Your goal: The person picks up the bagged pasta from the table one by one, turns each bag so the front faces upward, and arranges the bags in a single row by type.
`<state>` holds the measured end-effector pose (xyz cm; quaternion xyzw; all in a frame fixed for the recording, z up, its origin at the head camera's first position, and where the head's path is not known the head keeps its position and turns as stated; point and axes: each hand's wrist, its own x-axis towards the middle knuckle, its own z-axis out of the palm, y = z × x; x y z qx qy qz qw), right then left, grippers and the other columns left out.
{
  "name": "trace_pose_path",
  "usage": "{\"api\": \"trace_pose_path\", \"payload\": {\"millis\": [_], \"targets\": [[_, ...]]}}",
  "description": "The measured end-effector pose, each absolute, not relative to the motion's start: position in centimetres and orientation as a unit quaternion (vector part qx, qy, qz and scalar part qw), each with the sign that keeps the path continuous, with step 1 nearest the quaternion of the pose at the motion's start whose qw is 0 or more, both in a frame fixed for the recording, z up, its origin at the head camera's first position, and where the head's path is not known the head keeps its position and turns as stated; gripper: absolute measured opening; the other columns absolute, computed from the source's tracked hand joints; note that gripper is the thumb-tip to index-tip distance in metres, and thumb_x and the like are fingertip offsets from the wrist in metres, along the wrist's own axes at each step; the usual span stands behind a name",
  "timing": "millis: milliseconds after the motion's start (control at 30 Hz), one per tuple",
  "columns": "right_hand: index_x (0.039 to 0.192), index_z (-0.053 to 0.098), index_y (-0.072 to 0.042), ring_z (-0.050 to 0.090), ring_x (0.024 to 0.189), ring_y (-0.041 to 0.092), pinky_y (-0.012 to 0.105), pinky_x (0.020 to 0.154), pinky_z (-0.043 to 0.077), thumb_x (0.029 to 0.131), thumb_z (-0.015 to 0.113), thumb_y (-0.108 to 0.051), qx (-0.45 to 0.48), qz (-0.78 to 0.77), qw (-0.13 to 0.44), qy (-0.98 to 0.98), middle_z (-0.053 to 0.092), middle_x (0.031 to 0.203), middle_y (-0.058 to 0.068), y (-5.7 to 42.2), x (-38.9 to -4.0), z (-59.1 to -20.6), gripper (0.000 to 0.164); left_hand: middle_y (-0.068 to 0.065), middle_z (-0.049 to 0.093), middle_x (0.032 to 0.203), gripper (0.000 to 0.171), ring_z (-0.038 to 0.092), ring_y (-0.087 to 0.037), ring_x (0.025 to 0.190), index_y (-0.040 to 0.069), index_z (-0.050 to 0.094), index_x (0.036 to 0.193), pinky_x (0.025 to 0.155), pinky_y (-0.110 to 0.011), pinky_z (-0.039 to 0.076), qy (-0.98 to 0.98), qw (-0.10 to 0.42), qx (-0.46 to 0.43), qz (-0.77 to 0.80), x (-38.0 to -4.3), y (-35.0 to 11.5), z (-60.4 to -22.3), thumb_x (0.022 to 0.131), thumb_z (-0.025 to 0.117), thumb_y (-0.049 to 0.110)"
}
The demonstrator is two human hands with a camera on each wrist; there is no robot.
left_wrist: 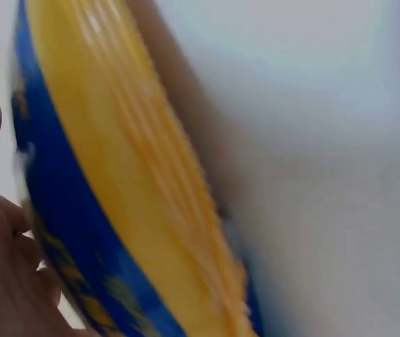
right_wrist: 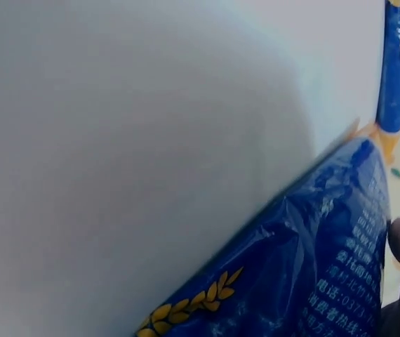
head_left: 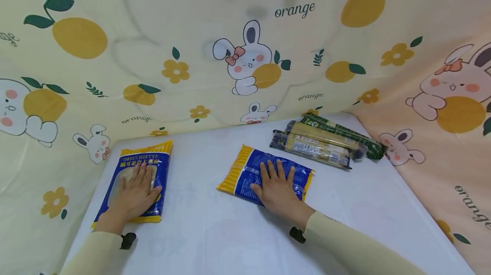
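A blue and yellow bag of orecchiette pasta lies at the table's left side, its front label facing up. My left hand rests flat on it with fingers straight; the left wrist view shows the yellow end of this bag close up, with the hand at the left edge. A second blue and yellow pasta bag lies slanted at mid-table, its printed text facing up. Spread across its right half is my right hand. In the right wrist view this bag shows white print and a golden wheat design.
Several long packs of dry pasta lie at the back right: a clear and dark blue pack, a yellowish pack and a green pack. A patterned cloth rises behind and beside the white table.
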<state>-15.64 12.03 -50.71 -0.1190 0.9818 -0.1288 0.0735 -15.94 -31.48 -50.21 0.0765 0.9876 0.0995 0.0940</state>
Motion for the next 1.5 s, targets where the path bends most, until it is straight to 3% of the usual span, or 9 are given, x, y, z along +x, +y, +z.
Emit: {"api": "trace_pose_path", "payload": {"millis": [200,333,400,600,800,1000,1200,1500], "targets": [[0.168,0.023,-0.008,0.001,0.162,0.048,0.079,0.12,-0.004,0.111,0.037,-0.059,-0.107,-0.155,0.086,0.978,0.015,0.175,0.022,9.3,-16.3,-50.2,0.078,-0.032,0.01,0.172,0.075,0.003,-0.051,0.16,-0.009,0.018,0.164,0.12,-0.079,0.0,0.988,0.064,0.094,0.105,-16.4,-26.6,-49.7,0.113,0.041,0.042],[0.168,0.025,-0.008,0.006,0.161,0.049,0.08,0.12,-0.001,0.112,0.037,-0.054,-0.128,-0.176,0.112,0.97,0.014,0.175,0.022,9.2,-16.8,-49.3,0.073,-0.026,0.019,0.172,0.069,0.009,-0.046,0.162,-0.005,0.024,0.164,0.123,-0.075,0.007,0.985,0.042,0.143,0.09,-16.9,-21.3,-49.7,0.114,0.041,0.039],[0.167,0.027,-0.007,0.012,0.161,0.049,0.08,0.12,0.005,0.114,0.038,-0.049,-0.141,-0.191,0.121,0.964,0.016,0.175,0.022,9.9,-17.2,-48.6,0.069,-0.022,0.02,0.173,0.068,0.009,-0.042,0.163,-0.001,0.024,0.166,0.125,-0.071,0.008,0.981,0.043,0.168,0.087,-17.0,-18.4,-49.7,0.114,0.039,0.041],[0.164,0.031,0.002,0.026,0.157,0.049,0.064,0.125,0.024,0.115,0.042,-0.03,-0.179,-0.195,0.093,0.96,0.027,0.169,0.029,13.9,-19.2,-47.6,0.06,-0.017,0.021,0.174,0.07,0.011,-0.036,0.164,0.004,0.025,0.167,0.127,-0.068,0.013,0.973,0.049,0.208,0.082,-16.3,-10.2,-49.7,0.114,0.035,0.048],[0.162,0.035,0.003,0.031,0.155,0.049,0.062,0.124,0.029,0.114,0.045,-0.033,-0.2,-0.162,0.08,0.963,0.03,0.168,0.029,18.1,-20.3,-49.1,0.06,-0.019,0.012,0.176,0.075,0.006,-0.04,0.164,0.004,0.021,0.168,0.125,-0.072,0.011,0.976,0.072,0.177,0.1,-15.9,-5.5,-50.3,0.113,0.027,0.055],[0.163,0.034,0.002,0.03,0.156,0.047,0.063,0.124,0.029,0.115,0.042,-0.038,-0.23,-0.162,0.09,0.955,0.031,0.168,0.029,19.3,-19.9,-50.8,0.063,-0.022,0.004,0.176,0.09,-0.001,-0.041,0.164,0.003,0.016,0.168,0.124,-0.074,0.006,0.978,0.097,0.148,0.109,-15.9,-4.1,-51.0,0.108,0.024,0.069],[0.162,0.032,0.006,0.032,0.154,0.051,0.066,0.122,0.029,0.114,0.043,-0.039,-0.216,-0.161,0.079,0.96,0.032,0.166,0.033,18.4,-18.3,-51.1,0.067,-0.023,0.004,0.175,0.103,-0.002,-0.041,0.163,0.002,0.013,0.168,0.123,-0.076,0.004,0.977,0.087,0.168,0.097,-16.2,-4.7,-51.6,0.102,0.026,0.079],[0.163,0.026,0.007,0.029,0.155,0.05,0.06,0.124,0.032,0.111,0.048,-0.048,-0.204,-0.179,0.127,0.954,0.025,0.168,0.033,15.2,-12.8,-49.6,0.079,-0.016,-0.001,0.178,0.112,-0.006,-0.038,0.164,0.013,0.01,0.171,0.123,-0.076,0.001,0.965,0.111,0.232,0.044,-18.1,-10.4,-51.1,0.092,0.047,0.085]]}}
